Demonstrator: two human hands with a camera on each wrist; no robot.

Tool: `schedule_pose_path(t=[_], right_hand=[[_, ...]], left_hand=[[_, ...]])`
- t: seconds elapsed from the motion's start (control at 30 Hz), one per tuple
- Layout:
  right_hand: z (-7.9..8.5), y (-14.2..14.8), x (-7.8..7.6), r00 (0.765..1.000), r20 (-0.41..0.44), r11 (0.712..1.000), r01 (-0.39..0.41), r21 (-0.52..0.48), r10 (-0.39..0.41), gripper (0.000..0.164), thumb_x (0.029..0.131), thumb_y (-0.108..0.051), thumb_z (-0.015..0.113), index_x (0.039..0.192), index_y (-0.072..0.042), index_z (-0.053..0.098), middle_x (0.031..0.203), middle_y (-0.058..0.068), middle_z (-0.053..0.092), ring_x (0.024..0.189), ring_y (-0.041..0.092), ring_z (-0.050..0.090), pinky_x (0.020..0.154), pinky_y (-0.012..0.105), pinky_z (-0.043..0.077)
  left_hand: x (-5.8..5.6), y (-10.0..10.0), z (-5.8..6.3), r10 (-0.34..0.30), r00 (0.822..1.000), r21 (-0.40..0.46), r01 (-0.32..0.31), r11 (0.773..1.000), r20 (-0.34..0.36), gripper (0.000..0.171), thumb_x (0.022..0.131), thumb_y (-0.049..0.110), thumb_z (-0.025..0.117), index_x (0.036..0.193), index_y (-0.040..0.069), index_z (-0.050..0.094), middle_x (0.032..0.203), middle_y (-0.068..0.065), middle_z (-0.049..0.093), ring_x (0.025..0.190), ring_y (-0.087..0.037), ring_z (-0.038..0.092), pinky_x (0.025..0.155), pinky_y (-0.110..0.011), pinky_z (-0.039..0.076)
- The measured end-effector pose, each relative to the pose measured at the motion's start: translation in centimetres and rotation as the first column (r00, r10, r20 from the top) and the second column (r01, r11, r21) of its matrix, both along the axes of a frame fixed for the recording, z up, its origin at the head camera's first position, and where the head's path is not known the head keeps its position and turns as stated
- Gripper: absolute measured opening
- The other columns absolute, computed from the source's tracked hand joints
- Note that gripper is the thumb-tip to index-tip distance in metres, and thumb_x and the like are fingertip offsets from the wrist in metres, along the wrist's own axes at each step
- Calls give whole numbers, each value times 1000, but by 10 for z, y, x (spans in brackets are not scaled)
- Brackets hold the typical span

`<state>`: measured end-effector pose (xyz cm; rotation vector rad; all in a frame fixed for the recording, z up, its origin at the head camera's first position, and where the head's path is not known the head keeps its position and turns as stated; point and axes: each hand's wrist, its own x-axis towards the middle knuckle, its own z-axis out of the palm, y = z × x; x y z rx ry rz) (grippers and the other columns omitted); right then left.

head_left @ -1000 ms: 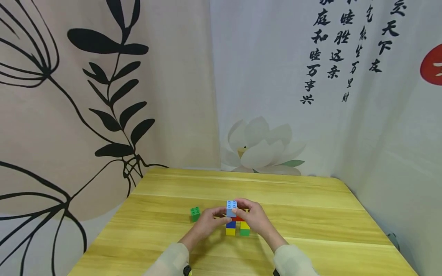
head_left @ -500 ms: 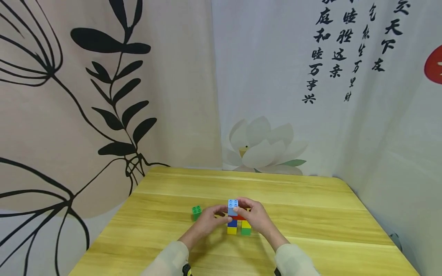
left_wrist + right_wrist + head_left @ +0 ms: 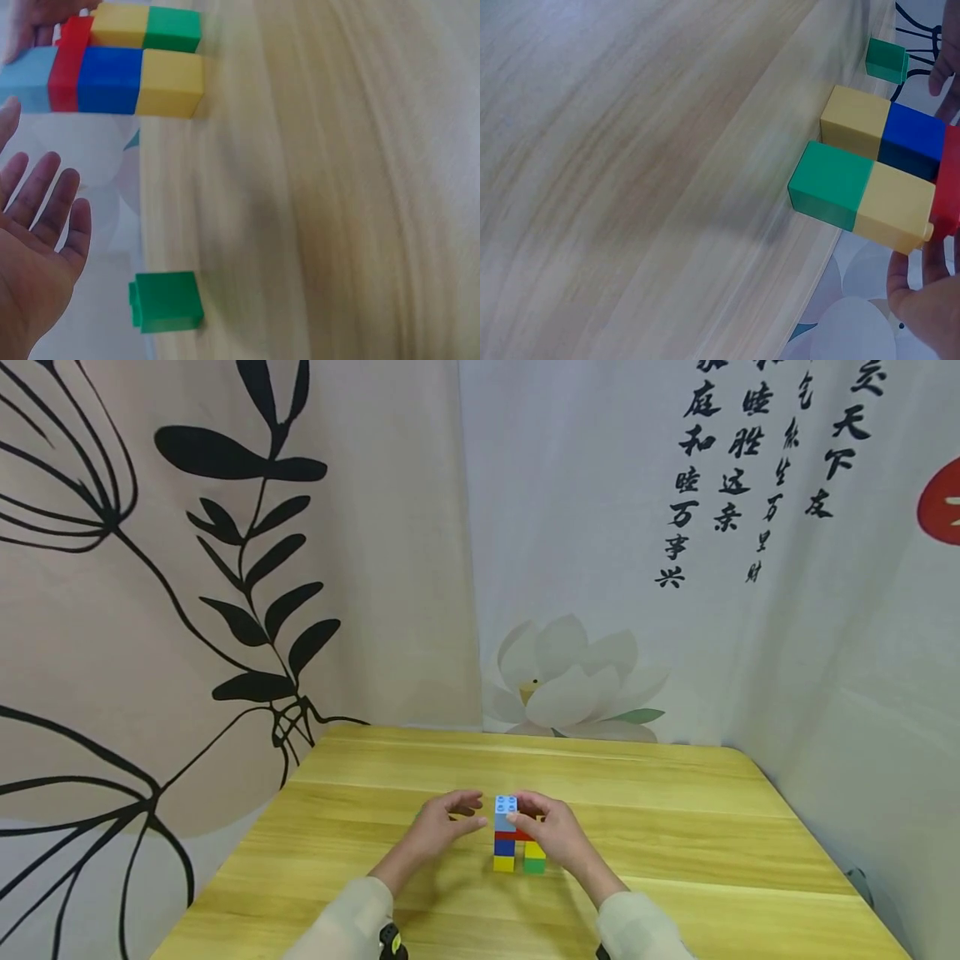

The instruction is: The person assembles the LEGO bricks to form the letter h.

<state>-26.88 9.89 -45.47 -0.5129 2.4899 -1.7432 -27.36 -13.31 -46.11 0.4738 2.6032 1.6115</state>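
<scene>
A small building-block structure stands on the table. Its left column has a yellow block (image 3: 171, 84) below a blue block (image 3: 110, 81); its right column has a green block (image 3: 830, 186) below another yellow block (image 3: 892, 206). Across both lies a flat red block (image 3: 65, 79), and over its left end sits a light blue block (image 3: 505, 820). My right hand (image 3: 557, 833) pinches the light blue block, thumb on its near face. To the left of the structure, my left hand (image 3: 441, 828) is apart from it, fingers extended and holding nothing.
A loose green block (image 3: 168, 301) rests on the wooden table (image 3: 675, 843) left of the structure; in the head view my left hand covers it. Behind the table hangs a printed cloth (image 3: 390, 568) with plants and lettering.
My left hand has drawn back to the left, off the structure, and its fingers have opened. The right hand stays at the light blue block.
</scene>
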Motion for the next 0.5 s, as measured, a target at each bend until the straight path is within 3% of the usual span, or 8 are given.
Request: schedule_pose_path(t=[0.27, 0.5], right_hand=[[0, 0, 2, 1000, -7, 1000, -1, 2, 1, 44, 95, -33, 68, 131, -9, 63, 117, 4, 66, 99, 22, 59, 85, 34, 54], [-2, 2, 0, 1000, -12, 1000, 6, 17, -5, 45, 94, -34, 69, 132, -9, 63, 116, 4, 66, 99, 22, 59, 84, 33, 55]], left_hand=[[-4, -20, 5, 84, 996, 40, -83, 996, -8, 49, 93, 33, 71, 137, 13, 59, 127, -9, 63, 113, -24, 57, 92, -45, 50], [-12, -43, 6, 187, 982, 55, -186, 981, -14, 49, 93, 30, 71, 137, 11, 59, 125, -7, 64, 114, -23, 57, 96, -47, 47]])
